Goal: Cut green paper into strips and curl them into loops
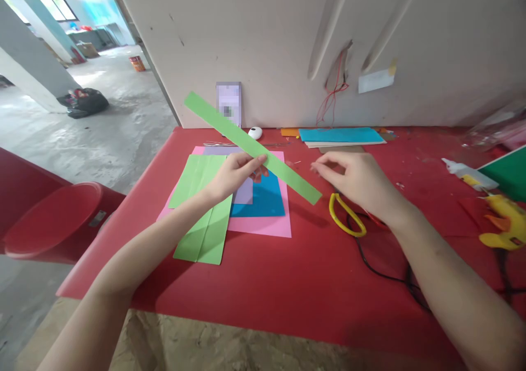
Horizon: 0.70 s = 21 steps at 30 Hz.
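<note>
My left hand [242, 171] is closed, pinching a long light-green paper strip [217, 120] between thumb and fingers. The strip slants down to the right, raised above the table. To the right, my right hand [353, 176] hovers with thumb and fingertips together, and nothing shows between them. Below it lies a yellow loop handle [348, 229], seemingly of scissors, the rest hidden by the hand. Under my left arm are green paper sheets [205, 234] with crease or cut lines. Pink paper [263, 227], blue paper [271, 198] and lilac paper [243, 194] overlap beside them.
A yellow glue gun [507, 223], black cord [382, 275] and white glue bottle [470, 173] lie at the right. Blue strips [341, 135] rest by the wall. A phone [229, 100] leans there near a white rounded object [255, 133]. A red bin [53, 217] stands left.
</note>
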Motion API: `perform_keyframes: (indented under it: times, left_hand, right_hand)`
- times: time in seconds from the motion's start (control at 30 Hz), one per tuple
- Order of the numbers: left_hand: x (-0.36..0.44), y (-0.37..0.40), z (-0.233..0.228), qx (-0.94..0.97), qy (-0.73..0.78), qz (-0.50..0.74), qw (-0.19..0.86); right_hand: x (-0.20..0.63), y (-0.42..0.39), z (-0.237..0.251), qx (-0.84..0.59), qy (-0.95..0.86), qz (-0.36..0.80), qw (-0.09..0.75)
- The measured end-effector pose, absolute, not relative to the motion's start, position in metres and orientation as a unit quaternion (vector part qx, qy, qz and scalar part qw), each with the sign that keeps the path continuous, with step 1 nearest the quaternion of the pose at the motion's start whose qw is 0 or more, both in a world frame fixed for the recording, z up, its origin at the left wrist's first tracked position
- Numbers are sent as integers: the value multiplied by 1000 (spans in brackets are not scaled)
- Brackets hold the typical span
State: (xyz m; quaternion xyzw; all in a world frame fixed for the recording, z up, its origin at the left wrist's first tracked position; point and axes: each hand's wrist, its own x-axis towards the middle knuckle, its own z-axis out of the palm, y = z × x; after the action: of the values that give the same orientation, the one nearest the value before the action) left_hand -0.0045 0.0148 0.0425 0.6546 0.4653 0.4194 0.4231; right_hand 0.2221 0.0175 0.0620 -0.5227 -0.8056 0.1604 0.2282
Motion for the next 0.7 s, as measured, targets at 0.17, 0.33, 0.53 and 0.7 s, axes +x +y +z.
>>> perform_keyframes:
  times: [0.17,0.33,0.53,0.7]
  left_hand:
    - [-7,18,38,582,415,461,526]
    - [-9,24,36,520,365,494,594]
    - [-14,24,44,507,345,519,596]
    - [-21,28,47,494,330,550,587]
  right_hand:
    - [259,30,43,-649,-757,65,38]
    - [277,18,7,-688,-719,77,-59]
    - [283,20,-7,-707,-699,105,-15]
    - [283,23,4,-679,-694,191,146]
